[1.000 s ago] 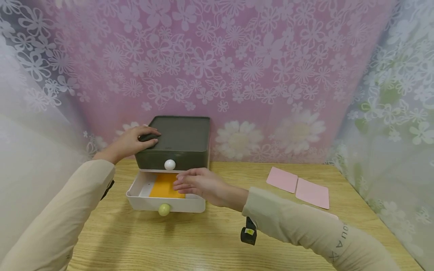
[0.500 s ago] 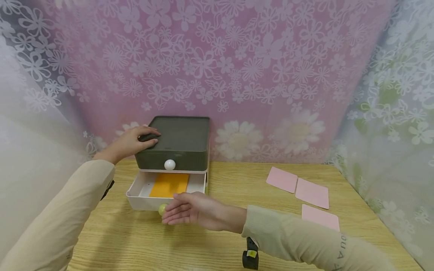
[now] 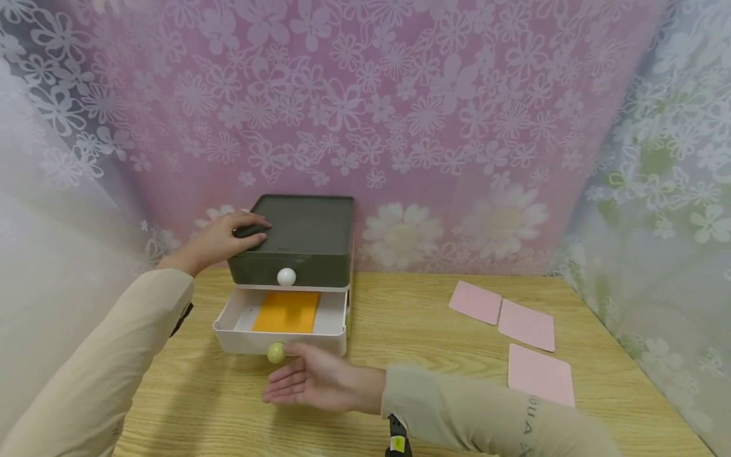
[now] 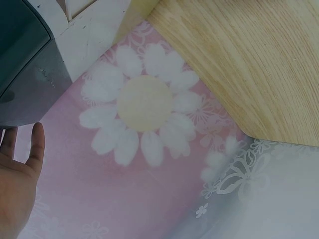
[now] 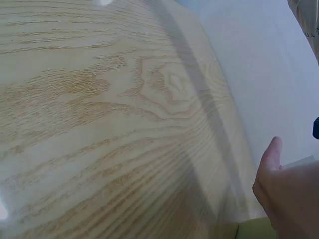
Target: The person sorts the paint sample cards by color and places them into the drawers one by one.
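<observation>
Indoor tabletop nook, draped on three sides; home or studio, can't tell. Evidence: wood-grain table (image 3: 411, 317) across lower frame, pink floral sheet (image 3: 365, 95) behind it up top, paler flowered sheets (image 3: 668, 158) along left and right edges.

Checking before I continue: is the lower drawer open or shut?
Open: the lower drawer juts out beyond the upper drawer, showing its inside and the orange sheet lying in it.

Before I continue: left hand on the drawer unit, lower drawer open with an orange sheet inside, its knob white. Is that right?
Wrong colour: the knob on the lower drawer is yellow-green, as the head view shows. The rest is right.
</observation>
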Action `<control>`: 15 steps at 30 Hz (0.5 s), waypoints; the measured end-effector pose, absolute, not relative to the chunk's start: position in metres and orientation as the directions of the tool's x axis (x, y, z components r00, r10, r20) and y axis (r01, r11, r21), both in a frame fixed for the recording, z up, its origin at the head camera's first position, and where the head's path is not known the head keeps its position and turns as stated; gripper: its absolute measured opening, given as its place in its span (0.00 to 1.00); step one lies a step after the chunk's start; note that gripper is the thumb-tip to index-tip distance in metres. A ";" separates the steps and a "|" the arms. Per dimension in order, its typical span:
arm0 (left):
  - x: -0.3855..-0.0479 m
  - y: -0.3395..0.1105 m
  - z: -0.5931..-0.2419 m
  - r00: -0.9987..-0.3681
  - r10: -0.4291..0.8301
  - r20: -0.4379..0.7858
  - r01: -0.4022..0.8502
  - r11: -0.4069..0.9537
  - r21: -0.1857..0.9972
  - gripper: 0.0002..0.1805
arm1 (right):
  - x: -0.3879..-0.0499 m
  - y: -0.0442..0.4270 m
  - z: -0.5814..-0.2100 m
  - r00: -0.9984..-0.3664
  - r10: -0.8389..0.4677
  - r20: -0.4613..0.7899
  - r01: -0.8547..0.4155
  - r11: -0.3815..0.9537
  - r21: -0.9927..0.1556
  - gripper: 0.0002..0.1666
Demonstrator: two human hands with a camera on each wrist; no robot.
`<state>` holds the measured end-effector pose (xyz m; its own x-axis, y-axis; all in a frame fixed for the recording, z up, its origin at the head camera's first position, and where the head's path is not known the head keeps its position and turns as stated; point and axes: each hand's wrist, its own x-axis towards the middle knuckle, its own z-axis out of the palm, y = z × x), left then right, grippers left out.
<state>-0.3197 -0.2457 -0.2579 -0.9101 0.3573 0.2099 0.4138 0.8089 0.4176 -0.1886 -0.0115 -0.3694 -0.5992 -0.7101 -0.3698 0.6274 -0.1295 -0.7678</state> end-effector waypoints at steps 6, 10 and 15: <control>-0.320 -0.246 -0.259 -0.908 0.359 0.216 0.418 0.808 0.416 0.23 | -0.190 -0.021 -0.378 -0.661 -0.661 -0.355 0.620 -0.215 -0.754 0.34; -0.320 -0.245 -0.259 -0.905 0.360 0.227 0.425 0.803 0.418 0.23 | -0.191 -0.024 -0.380 -0.681 -0.650 -0.337 0.609 -0.247 -0.754 0.30; -0.319 -0.244 -0.259 -0.907 0.345 0.242 0.419 0.803 0.423 0.22 | -0.193 -0.025 -0.379 -0.684 -0.651 -0.329 0.599 -0.245 -0.762 0.28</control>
<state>-0.3191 -0.2441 -0.2594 -0.9068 0.3451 0.2422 0.4188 0.8034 0.4232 -0.1930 -0.0247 -0.3794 -0.6844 -0.6508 -0.3287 0.5994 -0.2455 -0.7619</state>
